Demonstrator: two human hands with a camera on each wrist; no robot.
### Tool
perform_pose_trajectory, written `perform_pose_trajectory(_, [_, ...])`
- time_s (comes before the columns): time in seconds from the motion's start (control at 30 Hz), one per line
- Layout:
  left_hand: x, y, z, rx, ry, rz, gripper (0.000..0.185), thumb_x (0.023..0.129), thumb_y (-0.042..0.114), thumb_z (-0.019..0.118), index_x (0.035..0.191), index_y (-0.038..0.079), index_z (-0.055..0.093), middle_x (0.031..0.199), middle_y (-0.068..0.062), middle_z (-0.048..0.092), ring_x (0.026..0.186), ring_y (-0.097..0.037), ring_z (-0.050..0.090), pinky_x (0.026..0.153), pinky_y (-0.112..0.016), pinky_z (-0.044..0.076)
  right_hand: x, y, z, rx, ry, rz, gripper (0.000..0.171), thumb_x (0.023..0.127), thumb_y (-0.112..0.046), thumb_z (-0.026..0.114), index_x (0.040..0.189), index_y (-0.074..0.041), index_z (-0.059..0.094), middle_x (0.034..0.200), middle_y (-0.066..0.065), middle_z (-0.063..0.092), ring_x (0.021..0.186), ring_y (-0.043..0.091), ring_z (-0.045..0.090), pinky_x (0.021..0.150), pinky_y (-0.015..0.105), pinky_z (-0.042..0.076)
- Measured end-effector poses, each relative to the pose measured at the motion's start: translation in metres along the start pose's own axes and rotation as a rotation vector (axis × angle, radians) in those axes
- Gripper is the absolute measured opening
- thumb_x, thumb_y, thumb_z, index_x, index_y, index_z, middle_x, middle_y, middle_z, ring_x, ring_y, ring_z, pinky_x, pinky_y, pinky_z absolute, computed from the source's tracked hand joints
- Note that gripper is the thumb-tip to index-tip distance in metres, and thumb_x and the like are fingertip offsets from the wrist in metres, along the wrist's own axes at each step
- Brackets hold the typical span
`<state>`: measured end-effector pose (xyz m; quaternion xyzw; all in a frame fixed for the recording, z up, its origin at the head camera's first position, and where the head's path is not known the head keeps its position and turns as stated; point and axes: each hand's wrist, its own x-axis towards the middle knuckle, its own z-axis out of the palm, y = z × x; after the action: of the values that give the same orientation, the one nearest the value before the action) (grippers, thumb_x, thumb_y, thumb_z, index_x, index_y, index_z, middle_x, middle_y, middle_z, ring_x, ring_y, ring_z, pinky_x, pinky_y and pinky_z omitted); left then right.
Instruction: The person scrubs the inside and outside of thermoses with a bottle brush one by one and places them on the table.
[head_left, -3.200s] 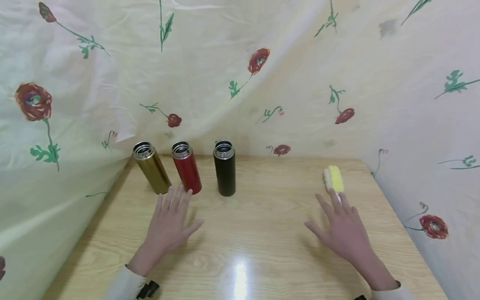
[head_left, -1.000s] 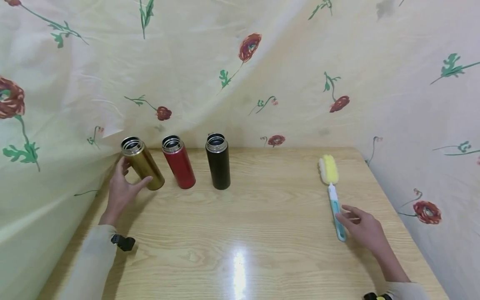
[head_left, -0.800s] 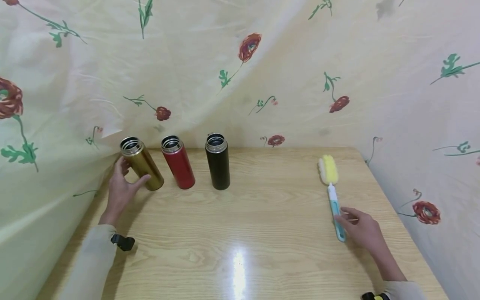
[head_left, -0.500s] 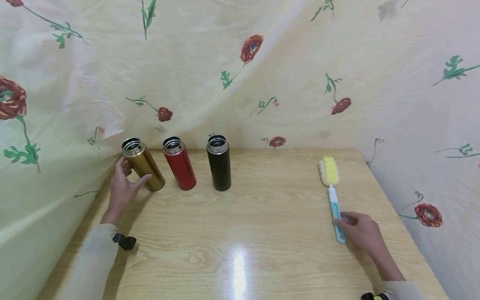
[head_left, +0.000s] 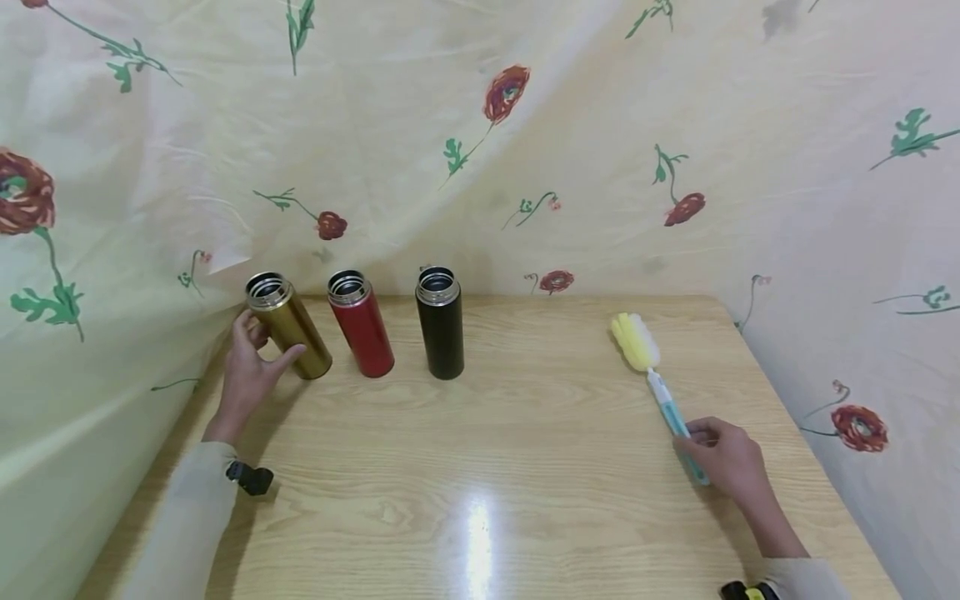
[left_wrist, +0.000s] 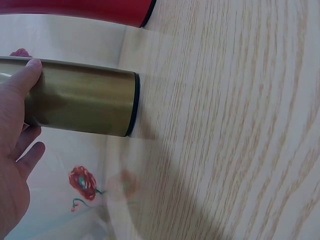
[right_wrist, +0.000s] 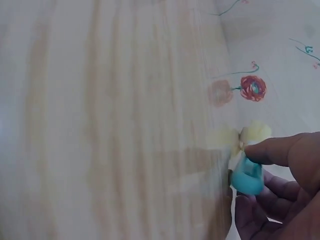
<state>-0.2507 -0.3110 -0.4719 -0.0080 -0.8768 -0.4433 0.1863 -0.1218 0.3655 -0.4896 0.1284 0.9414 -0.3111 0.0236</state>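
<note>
In the head view my left hand (head_left: 246, 375) grips a gold thermos bottle (head_left: 288, 329) that stands lidless at the left. The left wrist view shows the thumb on one side of the gold thermos bottle (left_wrist: 85, 97) and fingers curled at the other. My right hand (head_left: 727, 458) pinches the turquoise handle of a bottle brush (head_left: 670, 408). Its yellow and white sponge head (head_left: 636, 342) points away to the back left. From the right wrist, the turquoise handle end (right_wrist: 247, 181) sits between thumb and fingers.
A red thermos bottle (head_left: 362, 329) and a black one (head_left: 441, 329) stand lidless beside the gold bottle, near the back edge of the wooden table (head_left: 525, 467). A flowered cloth (head_left: 420, 108) hangs behind and along both sides.
My left hand has gone from lying over the table to the gold thermos bottle. The right hand has taken hold of the brush handle; the brush has turned, its head swinging left.
</note>
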Motion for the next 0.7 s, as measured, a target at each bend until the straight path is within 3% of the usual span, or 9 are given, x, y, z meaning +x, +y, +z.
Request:
perform_pose_trajectory(0.1, [0.0, -0.001, 0.0, 0.002, 0.0, 0.002, 0.099, 0.087, 0.026, 0.083, 0.158, 0.005, 0.017, 0.147, -0.036, 0.047, 0.132, -0.052, 0.05, 0.108, -0.066, 0.039, -0.003, 0.001, -0.001, 0.014, 0.069, 0.004, 0.043, 0.095, -0.022, 0.07, 0.122, 0.01, 0.064, 0.101, 0.022, 0.072, 0.081, 0.022, 0.065, 0.058, 0.025, 0.051])
perform_pose_trajectory(0.23, [0.0, -0.002, 0.002, 0.005, 0.003, -0.003, 0.098, 0.088, 0.027, 0.083, 0.158, 0.006, 0.017, 0.147, -0.036, 0.047, 0.132, -0.051, 0.05, 0.107, -0.065, 0.04, -0.005, 0.003, -0.006, 0.049, 0.177, 0.018, 0.041, 0.095, -0.027, 0.071, 0.122, 0.005, 0.069, 0.102, 0.019, 0.074, 0.076, 0.006, 0.061, 0.058, 0.019, 0.048])
perform_pose_trajectory(0.33, [-0.001, -0.001, 0.002, -0.001, 0.007, -0.002, 0.098, 0.088, 0.025, 0.082, 0.158, 0.005, 0.017, 0.148, -0.035, 0.046, 0.132, -0.05, 0.05, 0.107, -0.064, 0.041, -0.007, 0.003, -0.011, 0.119, 0.259, 0.05, 0.042, 0.095, -0.032, 0.072, 0.121, 0.002, 0.071, 0.095, 0.007, 0.076, 0.071, -0.008, 0.057, 0.057, 0.015, 0.048])
perform_pose_trajectory(0.47, [-0.001, -0.001, 0.003, -0.023, 0.007, 0.001, 0.098, 0.088, 0.022, 0.082, 0.158, 0.004, 0.016, 0.149, -0.034, 0.045, 0.133, -0.049, 0.049, 0.108, -0.063, 0.041, -0.006, 0.001, -0.018, 0.288, 0.36, 0.125, 0.043, 0.091, -0.032, 0.077, 0.12, 0.0, 0.072, 0.077, -0.024, 0.068, 0.069, -0.014, 0.057, 0.056, 0.011, 0.047])
perform_pose_trajectory(0.53, [-0.001, 0.0, 0.003, -0.034, 0.004, 0.002, 0.098, 0.088, 0.022, 0.082, 0.158, 0.004, 0.016, 0.149, -0.034, 0.044, 0.133, -0.049, 0.048, 0.109, -0.063, 0.041, -0.004, 0.0, -0.021, 0.376, 0.397, 0.178, 0.041, 0.09, -0.033, 0.079, 0.12, -0.005, 0.073, 0.074, -0.033, 0.061, 0.069, -0.013, 0.057, 0.056, 0.01, 0.047])
perform_pose_trajectory(0.7, [0.0, 0.0, 0.002, -0.039, -0.022, 0.011, 0.095, 0.089, 0.024, 0.081, 0.158, 0.003, 0.02, 0.15, -0.032, 0.042, 0.134, -0.051, 0.046, 0.111, -0.063, 0.04, -0.002, -0.004, -0.026, 0.687, 0.513, 0.253, 0.025, 0.084, -0.024, 0.085, 0.106, -0.016, 0.076, 0.078, -0.02, 0.066, 0.062, -0.003, 0.063, 0.052, 0.011, 0.048])
